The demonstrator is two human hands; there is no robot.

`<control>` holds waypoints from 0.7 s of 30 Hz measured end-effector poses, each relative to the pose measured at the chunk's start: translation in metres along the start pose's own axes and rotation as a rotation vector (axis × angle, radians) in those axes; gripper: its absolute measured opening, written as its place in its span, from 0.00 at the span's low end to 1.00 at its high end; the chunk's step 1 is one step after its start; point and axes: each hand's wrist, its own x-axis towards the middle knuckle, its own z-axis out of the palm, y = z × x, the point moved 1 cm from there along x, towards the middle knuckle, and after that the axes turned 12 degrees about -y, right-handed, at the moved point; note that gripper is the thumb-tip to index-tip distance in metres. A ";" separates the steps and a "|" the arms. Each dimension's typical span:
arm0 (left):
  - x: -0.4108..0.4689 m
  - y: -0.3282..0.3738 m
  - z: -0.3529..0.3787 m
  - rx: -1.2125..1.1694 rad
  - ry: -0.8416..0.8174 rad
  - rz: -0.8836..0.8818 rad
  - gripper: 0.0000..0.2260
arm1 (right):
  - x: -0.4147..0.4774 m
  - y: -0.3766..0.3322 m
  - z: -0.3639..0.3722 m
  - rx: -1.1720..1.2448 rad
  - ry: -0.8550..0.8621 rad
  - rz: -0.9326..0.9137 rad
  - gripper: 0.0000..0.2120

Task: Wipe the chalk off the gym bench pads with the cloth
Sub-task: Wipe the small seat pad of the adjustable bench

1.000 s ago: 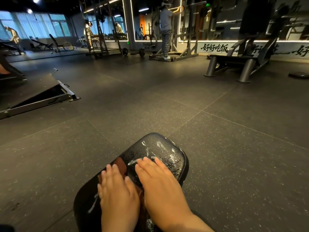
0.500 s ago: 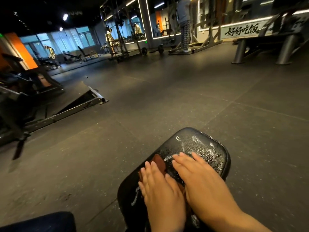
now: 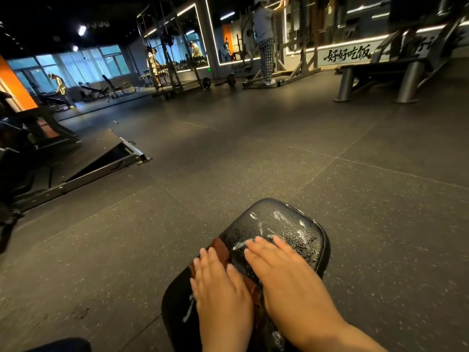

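A black gym bench pad runs away from me at the bottom centre, its far end smeared with white chalk marks. A brown cloth lies on the pad, mostly hidden under my hands. My left hand lies flat with straight fingers on the cloth. My right hand lies flat beside it, its fingertips on the chalky pad surface. More chalk streaks show on the pad's near left edge.
Dark speckled rubber floor surrounds the bench. A low metal ramp frame lies on the floor at left. A grey machine stands at the far right, racks and a standing person at the back. My dark trouser knee shows bottom left.
Both hands stay flat on the cloth and pad with little movement. The head camera has swung left and then slightly back, shifting the bench rightward in view.
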 end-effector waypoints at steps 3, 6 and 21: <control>-0.019 0.010 0.003 0.013 -0.030 0.066 0.27 | -0.002 0.001 0.000 -0.004 -0.044 0.011 0.25; -0.047 -0.002 0.002 0.064 -0.093 0.184 0.28 | -0.001 0.001 -0.001 0.001 -0.055 0.019 0.26; -0.043 -0.016 0.000 0.059 -0.086 0.182 0.27 | 0.000 0.003 0.002 -0.019 -0.079 0.011 0.28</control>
